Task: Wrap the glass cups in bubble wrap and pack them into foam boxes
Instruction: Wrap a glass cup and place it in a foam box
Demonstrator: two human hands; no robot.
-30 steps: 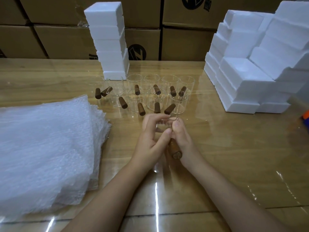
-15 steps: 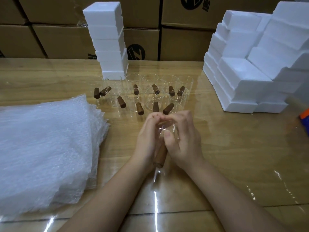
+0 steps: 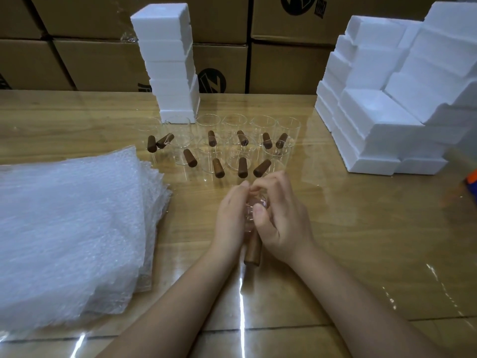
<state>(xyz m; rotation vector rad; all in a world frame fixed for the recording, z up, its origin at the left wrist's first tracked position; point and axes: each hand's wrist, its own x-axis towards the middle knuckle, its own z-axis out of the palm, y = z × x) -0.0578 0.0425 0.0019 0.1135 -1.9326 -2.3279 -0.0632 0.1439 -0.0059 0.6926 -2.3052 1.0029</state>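
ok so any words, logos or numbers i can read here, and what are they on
No words or numbers can be read.
On the cardboard boxes, a round logo: black emblem, no legible letters.
Higher up on them, dark characters: too blurred to read.
Black print beside the foam boxes: partly hidden, unreadable.
On the foam boxes, bubble wrap and cups: no print visible.

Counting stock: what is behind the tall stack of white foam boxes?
Stacked brown cardboard cartons with black logos stand behind the tall stack of white foam boxes. The stack covers a stretch of them; whatever is printed there cannot be seen.
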